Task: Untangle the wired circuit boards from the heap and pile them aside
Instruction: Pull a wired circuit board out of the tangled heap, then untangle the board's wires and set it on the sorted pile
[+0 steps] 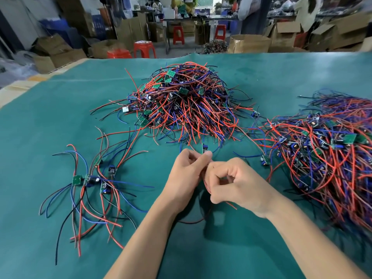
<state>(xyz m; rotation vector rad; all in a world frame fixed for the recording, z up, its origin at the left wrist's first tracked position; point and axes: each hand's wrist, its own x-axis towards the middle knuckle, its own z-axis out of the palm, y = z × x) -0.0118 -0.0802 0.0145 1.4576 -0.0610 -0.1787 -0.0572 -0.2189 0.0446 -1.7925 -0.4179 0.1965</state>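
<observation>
Pinched a small circuit board [203, 148] in left hand [186, 174]; right hand [235, 184] curled round its wires. Worked between heap [185, 103] and small pile [94, 182] on green mat [40, 127].

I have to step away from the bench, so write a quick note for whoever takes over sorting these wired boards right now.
Left hand: pinching a small circuit board with its wires.
Right hand: fingers curled round red wires of the same board.
Big heap sits mid-table, a second large tangle at right.
Done: a few boards laid in the small pile at left.
Left: finish freeing the held board, add it to that pile, then work through nearly all of both tangles.
</observation>
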